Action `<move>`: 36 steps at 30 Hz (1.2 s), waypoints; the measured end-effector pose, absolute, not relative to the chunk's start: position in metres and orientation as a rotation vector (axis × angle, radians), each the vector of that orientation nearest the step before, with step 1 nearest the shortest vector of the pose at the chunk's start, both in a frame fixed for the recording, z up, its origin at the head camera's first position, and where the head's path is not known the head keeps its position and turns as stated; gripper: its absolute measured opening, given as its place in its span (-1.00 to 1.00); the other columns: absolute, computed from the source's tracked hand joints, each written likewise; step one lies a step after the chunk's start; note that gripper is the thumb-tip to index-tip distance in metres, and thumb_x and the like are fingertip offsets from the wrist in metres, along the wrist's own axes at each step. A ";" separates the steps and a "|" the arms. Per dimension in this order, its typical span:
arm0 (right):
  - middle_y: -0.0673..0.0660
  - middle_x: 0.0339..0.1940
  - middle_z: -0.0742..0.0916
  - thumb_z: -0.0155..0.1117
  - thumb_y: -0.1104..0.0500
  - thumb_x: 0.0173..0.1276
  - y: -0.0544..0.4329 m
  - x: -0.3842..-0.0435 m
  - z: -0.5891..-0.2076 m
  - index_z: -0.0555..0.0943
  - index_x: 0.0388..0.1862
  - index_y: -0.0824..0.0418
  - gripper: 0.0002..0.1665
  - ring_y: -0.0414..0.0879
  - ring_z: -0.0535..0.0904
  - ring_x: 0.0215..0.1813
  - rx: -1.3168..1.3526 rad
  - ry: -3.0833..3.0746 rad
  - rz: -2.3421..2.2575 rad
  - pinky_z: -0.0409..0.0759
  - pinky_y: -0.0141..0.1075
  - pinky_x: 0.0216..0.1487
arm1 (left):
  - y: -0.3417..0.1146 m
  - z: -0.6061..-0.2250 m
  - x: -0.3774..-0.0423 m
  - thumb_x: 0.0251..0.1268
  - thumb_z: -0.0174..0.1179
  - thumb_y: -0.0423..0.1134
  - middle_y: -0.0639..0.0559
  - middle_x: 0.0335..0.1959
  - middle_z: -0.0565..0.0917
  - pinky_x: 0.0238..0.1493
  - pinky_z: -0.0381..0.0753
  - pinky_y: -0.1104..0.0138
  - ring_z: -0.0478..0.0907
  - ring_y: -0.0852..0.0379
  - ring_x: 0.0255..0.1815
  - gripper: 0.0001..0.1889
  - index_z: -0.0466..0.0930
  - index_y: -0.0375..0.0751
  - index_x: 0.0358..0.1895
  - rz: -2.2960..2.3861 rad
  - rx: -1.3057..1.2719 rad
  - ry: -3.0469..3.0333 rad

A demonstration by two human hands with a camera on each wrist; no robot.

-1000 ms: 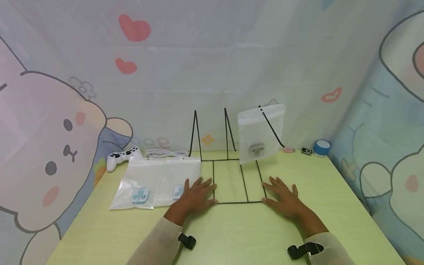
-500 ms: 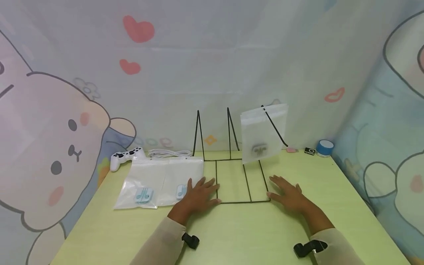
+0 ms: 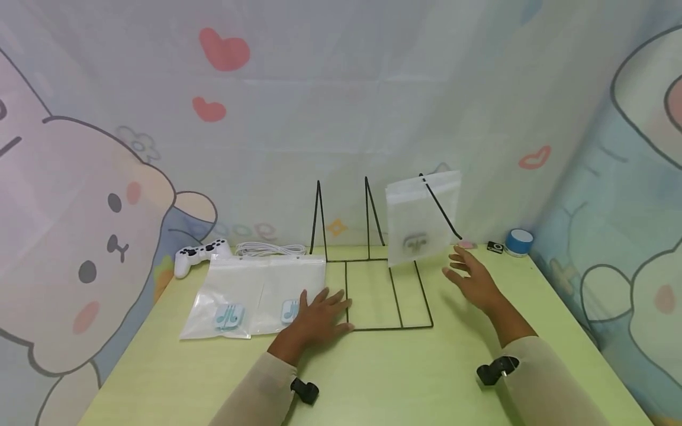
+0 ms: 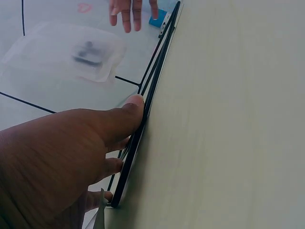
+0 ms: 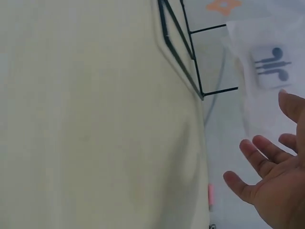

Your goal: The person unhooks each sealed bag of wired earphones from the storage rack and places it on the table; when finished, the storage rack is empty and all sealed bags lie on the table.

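A black wire display rack with upright prongs stands on the table. From its right prong hangs a translucent bag that contains a small case of earphones. My left hand rests with spread fingers on the left side of the rack's base; in the left wrist view its thumb touches the front bar. My right hand is raised off the table just right of the hanging bag, its fingers loosely bent and holding nothing. Two white bags with earphone cases lie left of the rack, one partly behind my left hand.
Behind the flat bags are a white game controller and a coiled white cable. At the back right sit a pink item, a small black gadget and a blue round container. A printed curtain borders the table.
My right hand has left the rack's right front corner and risen forward toward the hanging bag. My left hand has stayed on the rack's base.
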State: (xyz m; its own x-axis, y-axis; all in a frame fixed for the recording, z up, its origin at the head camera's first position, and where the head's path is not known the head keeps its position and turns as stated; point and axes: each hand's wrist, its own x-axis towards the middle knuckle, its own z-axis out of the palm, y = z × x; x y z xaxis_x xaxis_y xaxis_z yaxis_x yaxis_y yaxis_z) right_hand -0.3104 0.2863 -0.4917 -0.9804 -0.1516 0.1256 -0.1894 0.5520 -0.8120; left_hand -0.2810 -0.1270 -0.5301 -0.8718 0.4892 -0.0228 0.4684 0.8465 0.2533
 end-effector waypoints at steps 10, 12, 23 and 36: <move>0.37 0.76 0.34 0.18 -0.09 0.75 0.283 -0.337 -0.466 -0.12 0.87 0.15 0.01 0.38 0.28 0.73 0.188 -2.620 1.425 0.35 0.39 0.60 | -0.124 -0.527 -0.278 0.61 0.15 0.31 0.04 0.75 0.36 0.62 -0.09 -0.59 0.18 -0.30 0.80 -0.34 0.45 0.18 0.64 0.385 0.747 2.945; 0.36 0.77 0.32 0.18 -0.08 0.75 0.279 -0.338 -0.464 -0.13 0.87 0.15 0.01 0.37 0.28 0.73 0.162 -2.613 1.410 0.35 0.35 0.61 | -0.124 -0.526 -0.277 0.61 0.15 0.31 0.05 0.75 0.36 0.62 -0.09 -0.59 0.17 -0.29 0.80 -0.33 0.45 0.19 0.64 0.382 0.736 2.945; 0.37 0.76 0.31 0.24 0.05 0.71 0.265 -0.339 -0.459 0.02 0.85 0.17 -0.06 0.34 0.27 0.74 0.116 -2.516 1.478 0.38 0.28 0.63 | -0.124 -0.529 -0.281 0.60 0.16 0.32 0.05 0.75 0.36 0.63 -0.09 -0.58 0.18 -0.28 0.80 -0.33 0.44 0.20 0.64 0.357 0.735 2.947; 0.38 0.39 0.54 0.31 0.04 0.67 0.256 -0.333 -0.464 0.19 0.68 0.31 -0.18 0.19 0.50 0.40 0.039 -2.351 1.511 0.49 0.01 0.43 | -0.125 -0.533 -0.282 0.61 0.14 0.33 0.07 0.75 0.35 0.62 -0.08 -0.59 0.17 -0.29 0.80 -0.33 0.44 0.21 0.65 0.360 0.745 2.946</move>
State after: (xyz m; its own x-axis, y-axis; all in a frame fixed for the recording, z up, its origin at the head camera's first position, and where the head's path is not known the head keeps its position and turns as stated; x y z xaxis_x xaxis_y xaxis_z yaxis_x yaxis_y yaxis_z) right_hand -0.3333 0.2564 -0.4637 -0.9403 0.1607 0.3001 -0.2062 0.4325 -0.8777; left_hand -0.2824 -0.1247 -0.5333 -0.8781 0.4779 -0.0216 0.4587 0.8539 0.2458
